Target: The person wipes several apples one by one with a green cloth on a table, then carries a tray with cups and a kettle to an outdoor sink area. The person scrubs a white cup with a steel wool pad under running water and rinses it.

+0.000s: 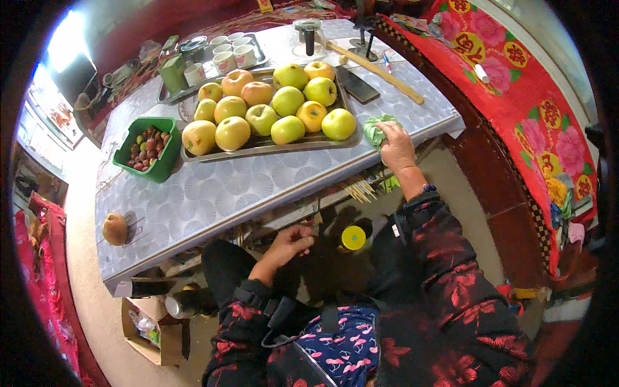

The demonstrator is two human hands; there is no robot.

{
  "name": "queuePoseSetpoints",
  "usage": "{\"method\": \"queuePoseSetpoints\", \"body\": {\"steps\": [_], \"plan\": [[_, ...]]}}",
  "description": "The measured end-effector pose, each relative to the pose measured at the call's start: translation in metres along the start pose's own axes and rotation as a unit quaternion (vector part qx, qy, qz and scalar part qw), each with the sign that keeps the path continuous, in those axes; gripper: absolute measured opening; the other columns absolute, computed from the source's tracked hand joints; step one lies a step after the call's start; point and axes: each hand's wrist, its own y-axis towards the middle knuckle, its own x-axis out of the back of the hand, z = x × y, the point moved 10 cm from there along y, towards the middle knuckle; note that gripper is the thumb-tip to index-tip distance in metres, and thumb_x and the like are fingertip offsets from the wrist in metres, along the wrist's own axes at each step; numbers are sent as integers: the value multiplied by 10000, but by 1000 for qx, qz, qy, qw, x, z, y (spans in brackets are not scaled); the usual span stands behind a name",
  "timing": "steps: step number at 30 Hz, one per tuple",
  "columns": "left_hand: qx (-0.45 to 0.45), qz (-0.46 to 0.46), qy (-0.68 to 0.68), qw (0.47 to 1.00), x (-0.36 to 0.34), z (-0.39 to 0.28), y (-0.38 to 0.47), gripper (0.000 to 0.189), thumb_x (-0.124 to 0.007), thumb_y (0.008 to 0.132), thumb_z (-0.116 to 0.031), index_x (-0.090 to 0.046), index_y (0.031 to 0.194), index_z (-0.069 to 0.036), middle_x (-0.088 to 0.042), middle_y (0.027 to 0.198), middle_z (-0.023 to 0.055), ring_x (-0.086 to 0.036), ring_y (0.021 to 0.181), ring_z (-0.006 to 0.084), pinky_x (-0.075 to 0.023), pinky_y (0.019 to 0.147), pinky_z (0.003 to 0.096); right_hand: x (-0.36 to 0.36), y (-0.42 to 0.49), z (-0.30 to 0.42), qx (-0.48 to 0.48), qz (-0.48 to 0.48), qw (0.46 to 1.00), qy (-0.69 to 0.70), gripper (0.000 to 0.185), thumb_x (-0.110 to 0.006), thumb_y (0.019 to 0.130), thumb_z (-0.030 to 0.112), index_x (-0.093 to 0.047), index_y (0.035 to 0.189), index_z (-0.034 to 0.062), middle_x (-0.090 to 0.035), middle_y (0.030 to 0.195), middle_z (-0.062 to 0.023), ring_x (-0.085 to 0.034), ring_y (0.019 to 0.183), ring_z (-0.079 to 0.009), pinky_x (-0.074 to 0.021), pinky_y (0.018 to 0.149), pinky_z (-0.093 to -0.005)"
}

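My right hand (398,149) rests on a crumpled green cloth (381,131) at the near right part of the table, its fingers closed over it. Below the table's front edge, my left hand (286,249) hangs over my lap with bent fingers; whether it holds something small cannot be told. Left of the cloth, a metal tray (271,147) bears several yellow-green apples (261,119). A green plastic tub (162,167) of small reddish fruits stands left of the tray. One brownish round fruit (115,229) sits alone near the table's left corner.
A smartphone (358,85) and a wooden stick (377,72) lie right of the apples. Behind them are a tray with several cups (225,63) and a glass jar (307,29). A yellow lid (353,237) shows below the table. A cardboard box (167,338) stands on the floor.
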Motion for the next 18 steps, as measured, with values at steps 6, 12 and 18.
{"method": "queuePoseSetpoints", "body": {"steps": [6,12,18], "plan": [[150,-68,-24,986,34,40,-29,346,-627,849,-163,-520,1138,-6,-603,892,46,-567,730,128,-473,650,267,-2,-5,-3,5,-124,992,17,378,-523,691,53,-616,1042,160,-563,1062,-106,-516,961,-334,-402,848,-436],[185,57,159,968,16,82,-7,309,-617,818,-49,-532,1114,-24,-612,922,53,-559,800,136,-473,738,276,3,-3,-28,37,-68,985,153,349,-515,765,86,-582,1108,83,-552,1136,-180,-512,1080,-342,-383,933,-396],[303,100,147,936,3,122,-9,309,-691,793,-153,-574,1057,-45,-621,934,79,-588,886,166,-478,773,288,15,-11,-35,32,-81,981,176,335,-547,852,198,-557,1126,8,-578,1143,-145,-501,1125,-328,-381,964,-408]]}}
